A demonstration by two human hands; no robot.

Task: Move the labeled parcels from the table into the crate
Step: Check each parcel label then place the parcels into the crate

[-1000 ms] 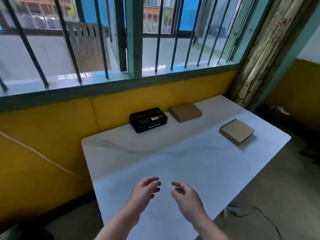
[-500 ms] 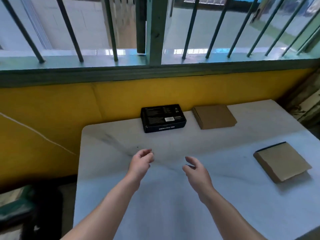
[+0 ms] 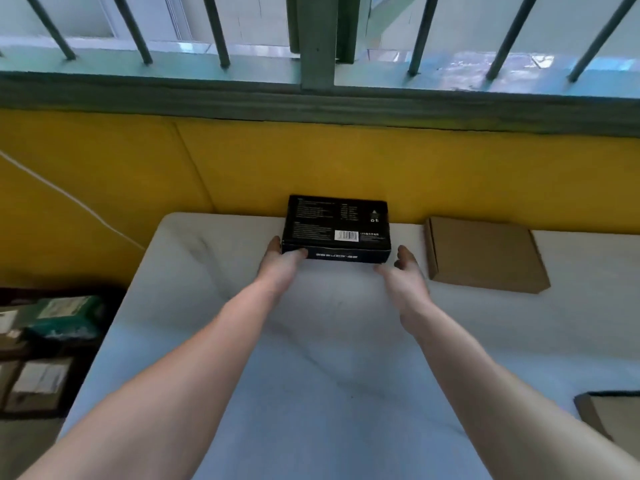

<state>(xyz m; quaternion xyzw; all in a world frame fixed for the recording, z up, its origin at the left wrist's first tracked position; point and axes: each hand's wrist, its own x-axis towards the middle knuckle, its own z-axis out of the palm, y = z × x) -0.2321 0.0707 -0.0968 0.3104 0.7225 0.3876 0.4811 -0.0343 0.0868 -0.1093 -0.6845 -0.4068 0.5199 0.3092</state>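
Observation:
A black box (image 3: 336,223) with a white barcode label lies flat at the table's far edge, against the yellow wall. My left hand (image 3: 282,263) is on its near left corner, thumb along the left side and fingers on the front face. My right hand (image 3: 403,275) is spread open just off the near right corner, slightly blurred and apart from the box. A flat brown cardboard parcel (image 3: 485,254) lies to the right of the black box. Another brown parcel (image 3: 609,414) is cut off by the right edge.
The white table (image 3: 329,375) stands against the yellow wall under a barred window. On the floor to the left is a dark crate (image 3: 20,410) holding a green parcel (image 3: 65,317) and labeled parcels. A white cable (image 3: 69,199) runs down the wall.
Both hands have reached forward across the table to the black box; the left now touches its corner. The view has dropped and closed in on the box.

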